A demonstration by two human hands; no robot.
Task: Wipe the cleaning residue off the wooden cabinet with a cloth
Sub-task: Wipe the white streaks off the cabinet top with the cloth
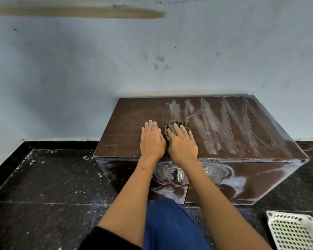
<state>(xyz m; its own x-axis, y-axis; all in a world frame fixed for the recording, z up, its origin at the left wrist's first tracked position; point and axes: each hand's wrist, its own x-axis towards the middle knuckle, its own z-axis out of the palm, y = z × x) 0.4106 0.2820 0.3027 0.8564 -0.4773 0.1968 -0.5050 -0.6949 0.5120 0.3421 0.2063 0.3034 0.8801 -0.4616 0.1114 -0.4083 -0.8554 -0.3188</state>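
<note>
Cabinet [126, 134]: low, dark wood, set against a pale blue wall [79, 69] on a black speckled floor [43, 186]. Top bare and brown on its left part; white residue [222, 127] in tall zigzag streaks across the right part, reaching nearly to the right edge. More white swirls on the front face, around a small metal handle [179, 175] between the two forearms.

Cloth [177, 126]: striped, olive and dark, bunched on the top near the middle, just left of the first streak. Right hand [182, 143] laid flat over the cloth, fingers fairly straight and pressing down, cloth's far edge showing past the fingertips. Left hand [152, 139] flat on the bare wood just beside the right, fingers straight and together, holding nothing, its inner edge close against the cloth and the other hand.

Both arms bare to the dark sleeves at the bottom edge. Blue trouser knee [170, 224] low in view between the arms. White plastic basket [294, 231] with a grid of holes on the floor at the lower right, well apart from the cabinet. Long brown smear [79, 12] high on the wall.
</note>
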